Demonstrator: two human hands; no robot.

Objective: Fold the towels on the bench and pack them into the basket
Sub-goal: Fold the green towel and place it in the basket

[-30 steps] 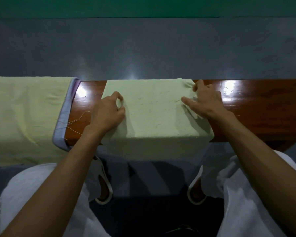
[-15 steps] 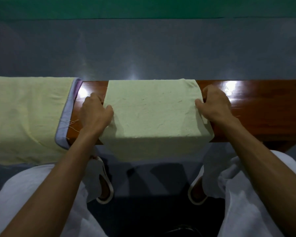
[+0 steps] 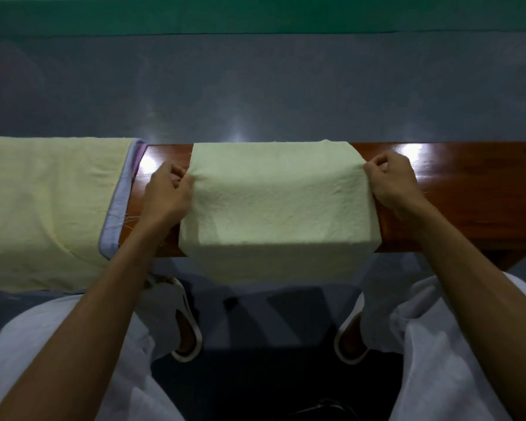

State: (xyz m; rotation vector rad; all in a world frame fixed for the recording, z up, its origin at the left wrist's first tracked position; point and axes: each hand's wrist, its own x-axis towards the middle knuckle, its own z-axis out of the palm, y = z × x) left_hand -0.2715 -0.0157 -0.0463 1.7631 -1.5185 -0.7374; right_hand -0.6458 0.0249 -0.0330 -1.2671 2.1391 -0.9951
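A pale green towel [image 3: 274,202] lies across the glossy brown wooden bench [image 3: 468,192], its near part hanging over the front edge. My left hand [image 3: 166,196] pinches the towel's left edge. At the towel's right edge, my right hand [image 3: 390,180] pinches the cloth. The cloth between my hands is lifted slightly and pulled taut. No basket is in view.
A pale yellow towel [image 3: 43,202] with a lilac cloth [image 3: 116,214] under its right edge drapes over the bench at the left. Grey floor [image 3: 255,86] lies beyond the bench, with a green strip at the far edge. My knees and slippers are below.
Both hands slid outward from the top of the green towel to its side edges, took hold of them, and now lift the cloth a little.
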